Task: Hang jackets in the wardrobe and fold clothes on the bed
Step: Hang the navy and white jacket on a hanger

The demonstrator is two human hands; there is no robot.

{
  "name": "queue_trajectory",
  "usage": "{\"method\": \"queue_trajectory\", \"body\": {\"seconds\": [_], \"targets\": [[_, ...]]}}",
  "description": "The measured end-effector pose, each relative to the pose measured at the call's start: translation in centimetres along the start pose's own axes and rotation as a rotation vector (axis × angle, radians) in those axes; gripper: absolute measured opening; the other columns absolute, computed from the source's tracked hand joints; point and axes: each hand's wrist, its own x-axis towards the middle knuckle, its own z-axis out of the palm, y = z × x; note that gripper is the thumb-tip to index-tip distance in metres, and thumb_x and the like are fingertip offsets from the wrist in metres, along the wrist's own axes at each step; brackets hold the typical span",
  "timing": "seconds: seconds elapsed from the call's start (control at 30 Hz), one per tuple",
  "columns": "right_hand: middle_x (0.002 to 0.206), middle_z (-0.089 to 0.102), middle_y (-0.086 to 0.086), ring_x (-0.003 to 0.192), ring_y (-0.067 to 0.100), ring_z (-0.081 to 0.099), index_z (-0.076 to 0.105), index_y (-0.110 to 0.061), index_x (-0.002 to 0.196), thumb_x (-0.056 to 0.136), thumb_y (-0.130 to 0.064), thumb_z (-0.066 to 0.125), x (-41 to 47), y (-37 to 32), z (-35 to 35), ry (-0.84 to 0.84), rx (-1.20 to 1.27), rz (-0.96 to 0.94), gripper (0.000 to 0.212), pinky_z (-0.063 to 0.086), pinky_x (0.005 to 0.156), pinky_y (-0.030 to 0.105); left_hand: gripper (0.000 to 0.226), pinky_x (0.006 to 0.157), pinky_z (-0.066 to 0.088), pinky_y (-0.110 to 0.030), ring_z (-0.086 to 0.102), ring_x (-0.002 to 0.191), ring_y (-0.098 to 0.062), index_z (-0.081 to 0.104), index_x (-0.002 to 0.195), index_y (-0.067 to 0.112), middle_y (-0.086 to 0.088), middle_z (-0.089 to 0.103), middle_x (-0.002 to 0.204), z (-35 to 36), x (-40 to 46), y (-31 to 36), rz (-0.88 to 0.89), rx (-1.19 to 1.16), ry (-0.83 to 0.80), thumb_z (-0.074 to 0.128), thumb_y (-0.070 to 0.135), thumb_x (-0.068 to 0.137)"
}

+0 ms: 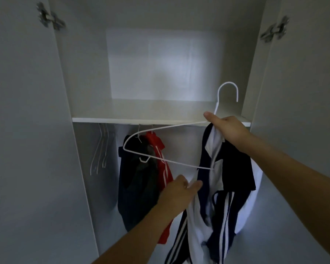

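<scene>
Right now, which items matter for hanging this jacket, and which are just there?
In play:
white hanger
navy-and-white jacket
right hand, gripping hanger and collar
left hand, holding the jacket's edge

Just there:
red jacket
dark jacket
empty hangers
shelf

- You had several bare wire hangers [100,149] bunched together at the left, under the shelf [141,111].
- Your doors carried one metal hinge each near the top: left hinge [51,16], right hinge [274,29].
- A white round tub [250,202], partly hidden, stood on the pale floor [274,244] at your right.
</scene>
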Motion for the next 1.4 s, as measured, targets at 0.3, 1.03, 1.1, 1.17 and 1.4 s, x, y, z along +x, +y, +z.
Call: {"method": "queue_trajectory", "body": {"seconds": [0.3,1.03,1.1,1.17,1.4], "targets": [[0.062,0.042,0.009,0.057,0.018,0.043,0.043,-0.014,0.062,0.087,-0.047,0.052,-0.3,0.8,-2.1,-0.048,0.082,-0.042,0.043,0.032,0.061,0.031,0.061,0.108,0.043,-0.038,0.057,0.121,-0.028,0.063,0.126,0.012,-0.009,0.062,0.13,0.9,5.7,1.9,-0.164,-0.431,-0.458,0.072,0.033,0.069],[0.059,0.053,0.003,0.062,0.023,0.052,0.05,-0.017,0.056,0.097,-0.049,0.045,-1.4,5.2,-4.5,0.038,-0.31,-0.154,0.052,0.033,0.059,0.032,0.036,0.077,0.057,-0.038,0.069,0.08,-0.03,0.073,0.102,0.005,-0.016,0.072,0.095,-16.3,7.4,6.5,-0.26,-0.422,-0.227,0.074,0.024,0.071],[0.063,0.053,0.006,0.067,0.029,0.053,0.05,-0.015,0.06,0.098,-0.049,0.041,-1.2,4.8,-3.5,0.092,-0.36,-0.156,0.052,0.035,0.061,0.033,0.037,0.086,0.056,-0.044,0.068,0.093,-0.033,0.071,0.109,0.001,-0.019,0.072,0.103,-17.5,7.2,8.0,-0.246,-0.253,-0.176,0.076,0.022,0.078],[0.072,0.058,0.012,0.074,0.033,0.056,0.051,-0.015,0.065,0.099,-0.052,0.035,-1.0,4.5,-2.9,0.136,-0.403,-0.134,0.053,0.042,0.067,0.036,0.033,0.089,0.054,-0.043,0.066,0.098,-0.035,0.068,0.111,-0.001,-0.022,0.07,0.108,-17.4,7.1,8.9,-0.19,-0.055,-0.057,0.072,0.017,0.084],[0.065,0.051,0.004,0.069,0.029,0.051,0.048,-0.014,0.064,0.097,-0.057,0.04,-0.2,1.6,0.2,0.098,-0.29,-0.067,0.054,0.036,0.061,0.034,0.045,0.086,0.05,-0.026,0.06,0.103,-0.016,0.048,0.13,0.026,-0.005,0.06,0.121,-10.2,5.4,9.1,0.139,-0.236,-0.108,0.055,0.001,0.093]]}}
